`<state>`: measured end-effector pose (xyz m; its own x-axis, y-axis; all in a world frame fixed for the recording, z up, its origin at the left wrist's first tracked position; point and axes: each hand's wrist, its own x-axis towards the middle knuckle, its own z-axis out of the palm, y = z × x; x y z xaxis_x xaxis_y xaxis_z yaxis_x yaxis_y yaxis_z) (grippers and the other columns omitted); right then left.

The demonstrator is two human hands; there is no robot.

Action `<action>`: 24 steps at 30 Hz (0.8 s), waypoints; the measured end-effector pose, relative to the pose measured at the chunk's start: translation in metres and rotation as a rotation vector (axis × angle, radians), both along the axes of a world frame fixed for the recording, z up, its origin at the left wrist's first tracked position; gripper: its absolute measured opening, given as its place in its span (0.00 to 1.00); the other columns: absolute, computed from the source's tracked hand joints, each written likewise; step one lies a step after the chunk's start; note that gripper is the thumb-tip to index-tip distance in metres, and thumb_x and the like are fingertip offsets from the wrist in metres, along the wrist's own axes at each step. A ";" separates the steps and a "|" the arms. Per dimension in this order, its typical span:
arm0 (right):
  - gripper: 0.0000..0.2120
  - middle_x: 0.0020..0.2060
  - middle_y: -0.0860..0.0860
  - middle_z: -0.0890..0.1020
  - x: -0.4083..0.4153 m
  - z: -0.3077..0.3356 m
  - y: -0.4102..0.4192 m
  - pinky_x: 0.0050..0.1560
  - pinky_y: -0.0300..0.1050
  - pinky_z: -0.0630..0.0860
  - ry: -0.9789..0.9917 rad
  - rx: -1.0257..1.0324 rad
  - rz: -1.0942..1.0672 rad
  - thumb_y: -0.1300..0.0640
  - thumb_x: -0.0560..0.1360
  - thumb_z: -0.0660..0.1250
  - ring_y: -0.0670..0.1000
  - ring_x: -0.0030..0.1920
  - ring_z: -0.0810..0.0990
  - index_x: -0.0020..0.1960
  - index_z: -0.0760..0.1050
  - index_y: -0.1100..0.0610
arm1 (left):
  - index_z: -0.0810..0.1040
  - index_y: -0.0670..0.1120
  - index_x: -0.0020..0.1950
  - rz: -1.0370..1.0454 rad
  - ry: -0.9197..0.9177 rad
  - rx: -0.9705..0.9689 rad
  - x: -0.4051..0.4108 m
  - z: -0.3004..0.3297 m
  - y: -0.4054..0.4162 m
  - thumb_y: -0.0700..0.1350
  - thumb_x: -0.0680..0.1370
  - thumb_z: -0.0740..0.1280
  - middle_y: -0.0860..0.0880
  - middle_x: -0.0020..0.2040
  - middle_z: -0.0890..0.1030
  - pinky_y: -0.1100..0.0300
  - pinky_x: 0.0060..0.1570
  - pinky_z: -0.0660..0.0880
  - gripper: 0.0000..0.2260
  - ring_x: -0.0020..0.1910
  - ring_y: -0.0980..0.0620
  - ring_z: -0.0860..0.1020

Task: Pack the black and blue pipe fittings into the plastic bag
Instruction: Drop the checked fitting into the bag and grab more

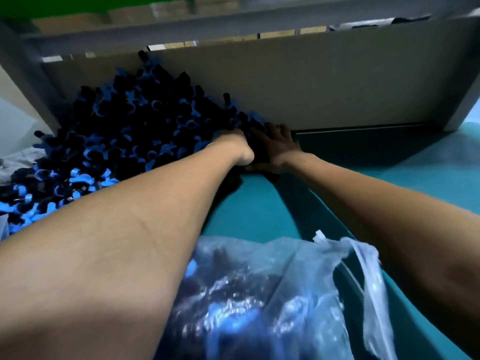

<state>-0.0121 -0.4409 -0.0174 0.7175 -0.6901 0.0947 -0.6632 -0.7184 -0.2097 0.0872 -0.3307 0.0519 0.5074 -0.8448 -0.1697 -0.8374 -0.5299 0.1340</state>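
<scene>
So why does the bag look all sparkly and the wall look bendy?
Head view: light glares off the crinkled plastic bag; the wide lens bends the cardboard wall; the right hand sits in shadow; everything is slightly blurred.

We see both hands meet at the near edge of the heap of fittings (124, 131), the left hand (233, 146) touching the right hand (272, 149) just beside it. The heap spreads away to the left of the left hand and climbs behind it against the cardboard wall (337, 81), which stands behind both hands. To the right of the right hand lies bare table (428, 178). Nearer to us than the hands, between the two forearms, sits the plastic bag (272, 294) with fittings in it.
</scene>
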 end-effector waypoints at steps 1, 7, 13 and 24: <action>0.51 0.81 0.48 0.48 0.005 -0.003 -0.004 0.73 0.72 0.57 0.001 -0.016 0.034 0.27 0.68 0.70 0.62 0.79 0.44 0.81 0.46 0.39 | 0.66 0.44 0.74 -0.002 0.008 0.017 0.005 -0.006 -0.006 0.47 0.81 0.63 0.40 0.68 0.72 0.52 0.47 0.77 0.22 0.56 0.42 0.75; 0.40 0.77 0.51 0.60 0.010 -0.005 -0.009 0.66 0.67 0.65 -0.047 -0.017 0.080 0.36 0.70 0.71 0.64 0.75 0.58 0.76 0.57 0.41 | 0.68 0.44 0.75 -0.080 0.052 0.036 -0.003 -0.020 -0.023 0.49 0.79 0.63 0.39 0.71 0.71 0.45 0.66 0.74 0.25 0.68 0.37 0.73; 0.39 0.71 0.56 0.69 -0.035 0.004 0.032 0.65 0.57 0.68 -0.072 -0.015 0.060 0.31 0.69 0.67 0.65 0.70 0.66 0.75 0.65 0.46 | 0.74 0.46 0.60 -0.178 0.026 0.092 -0.024 -0.002 0.005 0.52 0.66 0.69 0.45 0.53 0.77 0.54 0.47 0.74 0.24 0.51 0.44 0.76; 0.25 0.66 0.51 0.72 -0.171 -0.008 0.148 0.70 0.59 0.62 -0.152 -0.193 -0.116 0.35 0.75 0.66 0.59 0.71 0.61 0.69 0.74 0.41 | 0.82 0.49 0.64 -0.494 0.167 0.052 -0.109 0.009 0.086 0.42 0.74 0.74 0.46 0.58 0.84 0.49 0.60 0.81 0.18 0.54 0.47 0.83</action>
